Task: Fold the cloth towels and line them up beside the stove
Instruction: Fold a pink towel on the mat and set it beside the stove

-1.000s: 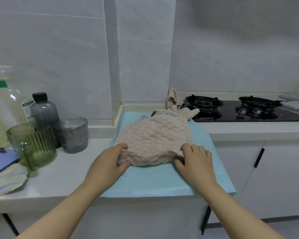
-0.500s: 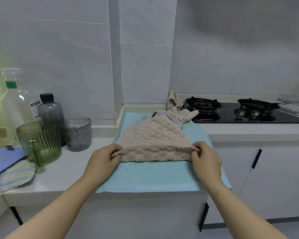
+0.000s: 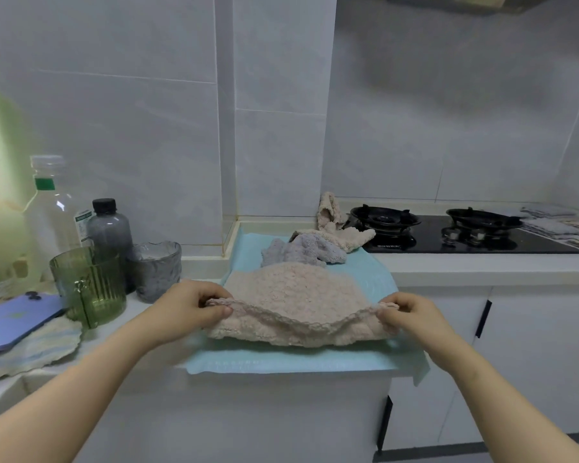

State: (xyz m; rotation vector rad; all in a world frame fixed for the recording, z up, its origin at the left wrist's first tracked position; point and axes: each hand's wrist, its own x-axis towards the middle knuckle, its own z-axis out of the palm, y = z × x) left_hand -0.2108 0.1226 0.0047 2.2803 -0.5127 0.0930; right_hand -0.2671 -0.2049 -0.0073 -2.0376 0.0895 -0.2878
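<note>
Two hands on one item: left hand (image 3: 184, 307) and right hand (image 3: 411, 317) each pinch a near corner of the pink towel (image 3: 291, 295), lifted edge sagging between them. Its long axis runs hand to hand; the body lies beyond the grip on the blue mat (image 3: 281, 360) — both hands about equally near. Farther behind the grip: grey towel (image 3: 301, 250), then another pink one, unfolded. Stove (image 3: 465, 233) beyond the right hand. Stove-front lettering and bottle (image 3: 52, 208) label unreadable.
</note>
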